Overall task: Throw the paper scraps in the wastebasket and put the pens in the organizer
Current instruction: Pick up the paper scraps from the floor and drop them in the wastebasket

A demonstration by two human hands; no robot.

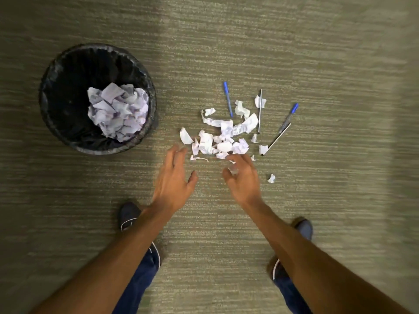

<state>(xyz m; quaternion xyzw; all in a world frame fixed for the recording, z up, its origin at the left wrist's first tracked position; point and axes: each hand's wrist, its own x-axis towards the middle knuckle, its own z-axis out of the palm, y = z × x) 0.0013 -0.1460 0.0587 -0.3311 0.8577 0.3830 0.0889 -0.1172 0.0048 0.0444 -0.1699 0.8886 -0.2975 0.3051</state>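
Observation:
A pile of torn white paper scraps (pixel 221 138) lies on the carpet in the middle. Several pens lie around it: a blue pen (pixel 228 99), a thin grey pen (pixel 260 111), a blue-capped pen (pixel 288 118) and a thin dark pen (pixel 278 138). The black wastebasket (pixel 52 87) stands at the left with crumpled paper (pixel 118 109) inside. My left hand (pixel 174 180) hovers open at the pile's near left edge. My right hand (pixel 242 180) hovers at the near right edge, fingers curled but apart, with a small scrap (pixel 233 170) showing in the gap by the thumb. No organizer is in view.
One stray scrap (pixel 271 178) lies right of my right hand. My two dark shoes (pixel 129 215) (pixel 303 227) and blue trouser legs are below the hands. Greenish carpet (pixel 317 53) covers the whole floor.

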